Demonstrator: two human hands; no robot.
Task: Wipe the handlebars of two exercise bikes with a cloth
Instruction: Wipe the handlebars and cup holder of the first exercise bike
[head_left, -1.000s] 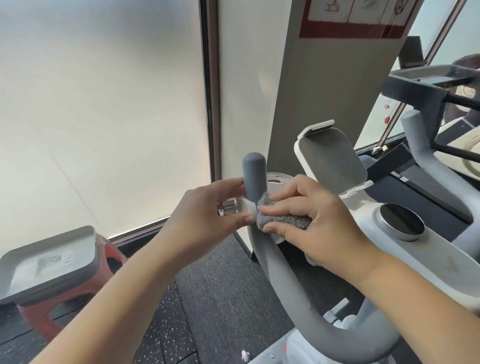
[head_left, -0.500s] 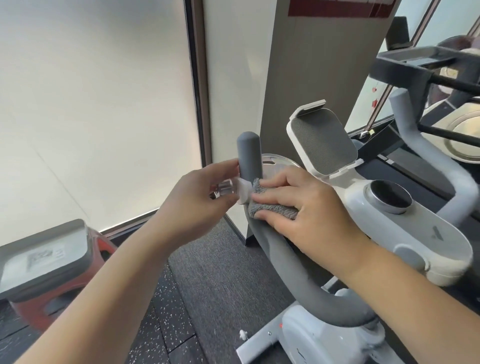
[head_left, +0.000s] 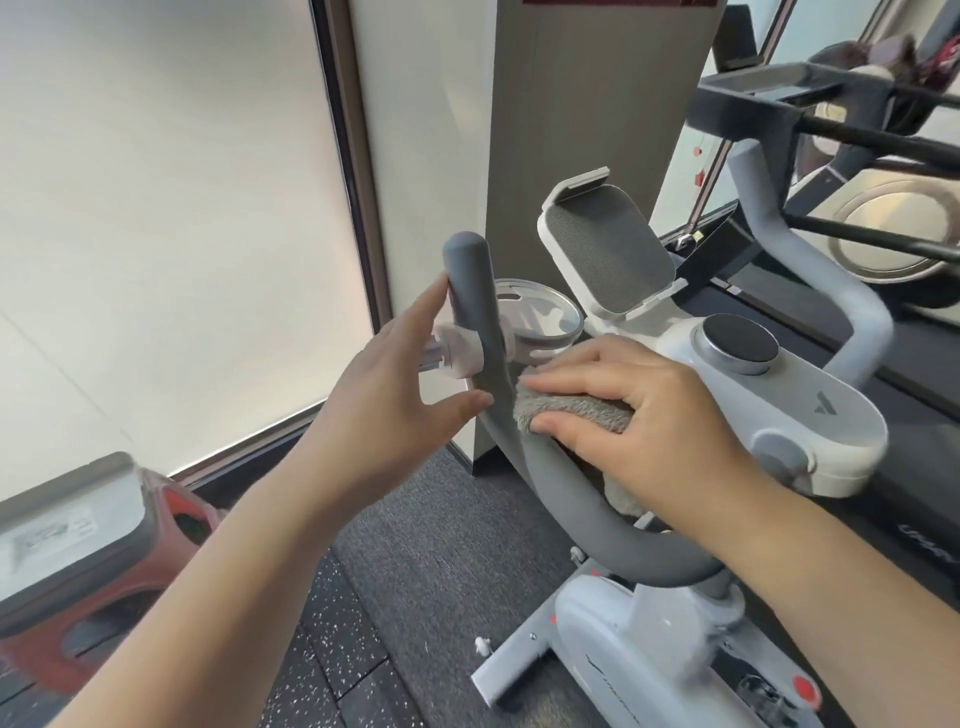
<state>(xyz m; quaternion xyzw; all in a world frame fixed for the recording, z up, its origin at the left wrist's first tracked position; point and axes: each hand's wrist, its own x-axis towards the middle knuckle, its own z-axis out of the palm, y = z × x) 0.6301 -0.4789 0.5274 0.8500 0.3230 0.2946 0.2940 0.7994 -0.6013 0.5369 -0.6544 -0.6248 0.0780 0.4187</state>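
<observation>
Right hand (head_left: 660, 415): grips grey cloth (head_left: 571, 410), pressed against handlebar (head_left: 540, 467).
Left hand (head_left: 384, 395): fingers spread, holding nothing, thumb touching handlebar opposite the cloth.
Cup holder (head_left: 535, 322): just beyond both hands.

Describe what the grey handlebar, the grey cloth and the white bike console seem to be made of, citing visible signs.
Curved grey handlebar: probably foam or rubber padding, matte, no glare. Fluffy grey cloth: likely microfibre or terry, its pile visibly fuzzy, held in the right hand. Smooth white bike console: seemingly moulded plastic, satin, with soft highlights and rounded edges.
</observation>
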